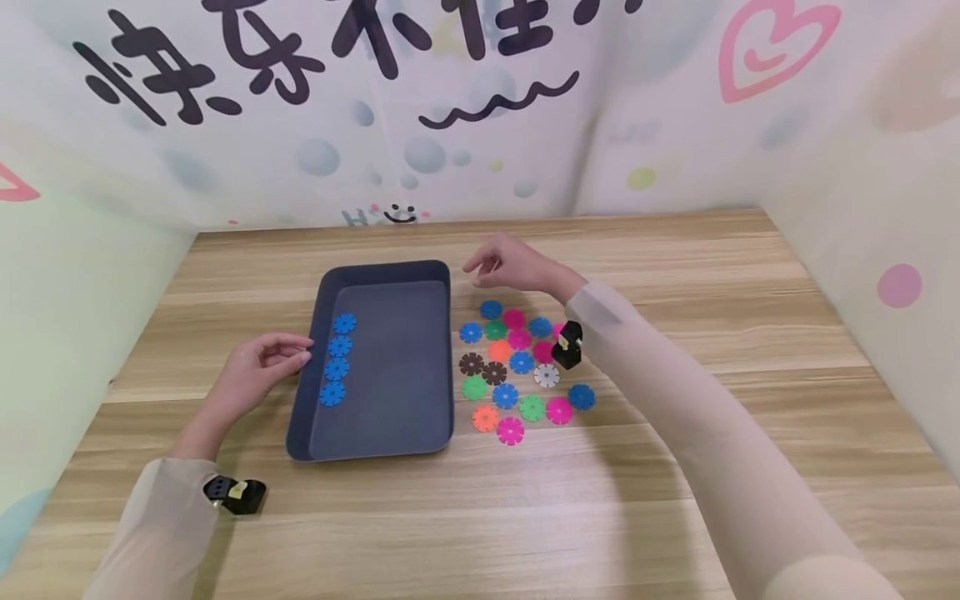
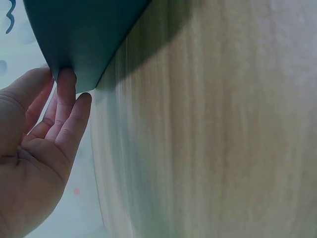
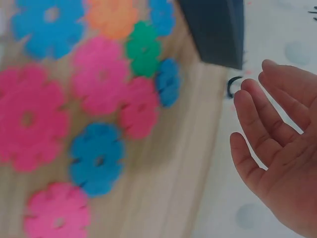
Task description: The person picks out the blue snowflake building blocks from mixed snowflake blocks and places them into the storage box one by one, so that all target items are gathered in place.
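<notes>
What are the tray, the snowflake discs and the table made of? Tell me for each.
Tray: probably moulded plastic, dark blue-grey and matte; thin walls, rounded corners, no shine.
Snowflake discs: likely plastic; flat, saturated solid colours, evenly notched edges.
Table: wood or wood-look laminate; pale plank grain, smooth, faintly satin. The pictures cannot settle which.

Illumination is bright, even and diffuse in all three views, with no glare. In the head view, soft shadows fall on the table (image 1: 675, 467) beneath the right forearm and beside the tray (image 1: 444, 358). That view is sharp at centre, and the table edges bow outward toward the frame borders. The left wrist view shows streaked motion blur across the wood grain; the left hand (image 2: 34, 148) is reasonably sharp. The right wrist view is soft throughout: the toy discs (image 3: 99, 158) are smeared and out of focus.
</notes>
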A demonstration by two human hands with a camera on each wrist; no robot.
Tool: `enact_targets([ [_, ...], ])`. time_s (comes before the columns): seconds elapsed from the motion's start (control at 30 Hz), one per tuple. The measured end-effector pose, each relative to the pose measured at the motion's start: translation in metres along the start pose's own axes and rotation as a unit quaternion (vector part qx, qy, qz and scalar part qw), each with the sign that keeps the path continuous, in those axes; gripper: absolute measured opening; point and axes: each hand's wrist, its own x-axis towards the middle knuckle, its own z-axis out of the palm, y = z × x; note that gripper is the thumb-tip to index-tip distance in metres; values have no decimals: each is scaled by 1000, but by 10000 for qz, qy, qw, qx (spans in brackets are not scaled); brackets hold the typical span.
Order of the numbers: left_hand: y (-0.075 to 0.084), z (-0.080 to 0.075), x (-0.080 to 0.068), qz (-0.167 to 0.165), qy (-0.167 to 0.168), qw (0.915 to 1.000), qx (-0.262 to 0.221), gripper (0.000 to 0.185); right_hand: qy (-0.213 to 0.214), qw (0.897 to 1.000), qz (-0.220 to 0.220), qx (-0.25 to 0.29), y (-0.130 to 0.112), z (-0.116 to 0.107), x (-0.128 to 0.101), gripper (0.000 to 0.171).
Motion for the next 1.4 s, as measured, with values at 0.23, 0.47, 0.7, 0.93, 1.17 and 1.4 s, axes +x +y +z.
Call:
enact_targets([
  [0.23, 1, -1, 1, -6, -8, 10000, 70, 33, -125, 9990, 436, -64, 22, 2, -10, 28],
  [0.47, 1, -1, 3, 37, -23, 10000, 77, 33, -358, 9964, 770, 14, 32, 4, -17, 31],
  [0.7, 0, -2, 3, 64, -22, 10000, 72, 33, -314, 9977, 599, 16, 40, 9, -15, 31],
  [0.93, 2, -2, 2, 31, -34, 10000, 57, 32, -280, 9976, 609, 168, 44, 15, -14, 30],
  [1.17, 4, -3, 0, 22, -42, 10000, 22, 33, -160, 9977, 638, 169, 45, 17, -14, 28],
  [1.4, 2, -2, 0, -11, -20, 10000, 74, 33, -84, 9966, 822, 10, 42, 19, -12, 26],
])
